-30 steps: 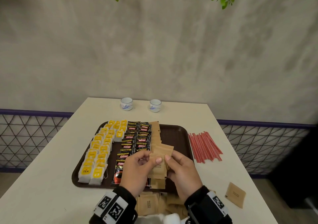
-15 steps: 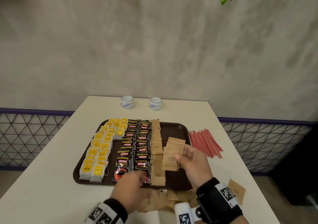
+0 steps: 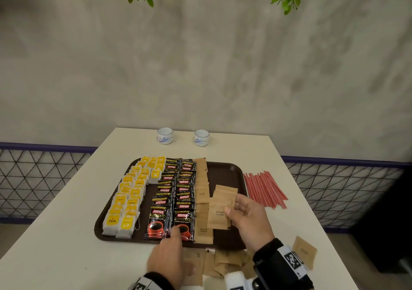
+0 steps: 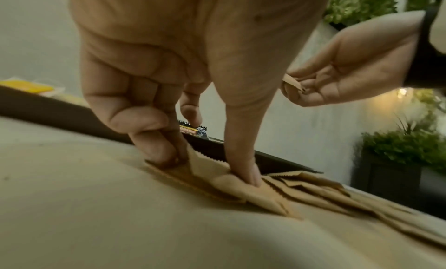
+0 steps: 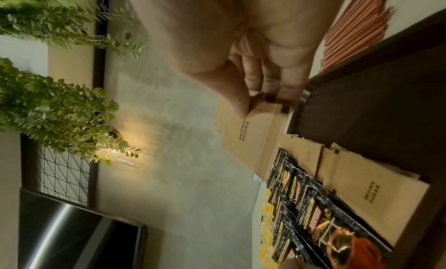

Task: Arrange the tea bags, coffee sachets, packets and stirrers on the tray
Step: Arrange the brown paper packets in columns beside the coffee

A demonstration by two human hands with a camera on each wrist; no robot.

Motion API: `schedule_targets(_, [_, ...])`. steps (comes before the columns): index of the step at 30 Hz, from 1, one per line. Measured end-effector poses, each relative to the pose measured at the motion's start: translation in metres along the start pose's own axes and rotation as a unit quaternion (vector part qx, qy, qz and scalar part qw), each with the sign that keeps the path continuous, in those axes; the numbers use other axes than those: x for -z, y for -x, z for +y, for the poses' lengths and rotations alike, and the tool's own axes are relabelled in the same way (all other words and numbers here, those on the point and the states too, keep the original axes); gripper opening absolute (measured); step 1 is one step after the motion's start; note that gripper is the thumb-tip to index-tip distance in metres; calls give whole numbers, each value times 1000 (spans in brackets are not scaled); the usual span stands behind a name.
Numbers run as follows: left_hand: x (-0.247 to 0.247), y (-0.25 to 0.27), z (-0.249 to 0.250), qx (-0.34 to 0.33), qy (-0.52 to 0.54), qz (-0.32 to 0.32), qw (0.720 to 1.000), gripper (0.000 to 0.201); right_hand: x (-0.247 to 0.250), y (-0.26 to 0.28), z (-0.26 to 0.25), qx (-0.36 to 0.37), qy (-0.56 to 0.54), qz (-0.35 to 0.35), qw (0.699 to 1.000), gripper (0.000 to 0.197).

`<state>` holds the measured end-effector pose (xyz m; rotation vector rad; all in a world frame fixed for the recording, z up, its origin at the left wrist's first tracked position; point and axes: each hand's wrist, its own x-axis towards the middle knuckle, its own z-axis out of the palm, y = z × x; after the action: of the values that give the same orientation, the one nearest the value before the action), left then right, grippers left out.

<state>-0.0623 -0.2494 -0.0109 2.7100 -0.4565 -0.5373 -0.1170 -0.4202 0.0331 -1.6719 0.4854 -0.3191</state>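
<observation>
The left hand (image 3: 166, 260) has come down from the stack to the loose brown packets (image 4: 253, 189) on the desk (image 3: 55, 234), at 6 o'clock from the tray (image 3: 225, 173). Its thumb and fingers are pinching one packet there. The right hand (image 3: 249, 216) is holding a fanned stack of brown sugar packets (image 3: 220, 209) over the tray, thumb on top. This likely means more packets are being picked up to grow the stack.

On the tray, yellow tea bags (image 3: 129, 191) are sitting in rows at 9 o'clock, black coffee sachets (image 3: 176, 191) are lying in the middle, and one row of brown packets is running beside them. The red stirrers (image 3: 263, 188) are waiting on the desk at 3 o'clock from the tray.
</observation>
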Motion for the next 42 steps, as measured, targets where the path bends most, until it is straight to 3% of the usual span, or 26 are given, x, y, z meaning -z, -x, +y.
schedule_targets(5, [-1,1,-7,14,31,-17,999,67,5,1,0,-13,-2,2,1000,35])
schedule_targets(18, [-11,1,-19,41,-48,-41,997,86,21,3,8,-55,-41,18,997,33])
schedule_targets(22, [-10,-2,-25,17,-59,-59,996,61,21,3,10,-62,-40,21,997,34])
schedule_targets(26, [-3,2,-35,1,21,-78,997,26,23,4,12,-64,-43,20,997,33])
schedule_targets(30, [18,4,-44,-36,113,-63,991,14,23,3,11,-61,-52,12,997,36])
schedule_targets(33, [45,9,-35,-85,233,-32,968,21,17,3,8,-61,-71,-7,996,37])
schedule_targets(38, [72,9,-5,-141,443,-6,885,22,3,7,-8,-43,-100,-67,992,35])
schedule_targets(42, [68,7,12,-144,461,46,874,27,-2,7,-17,-18,-130,-83,988,34])
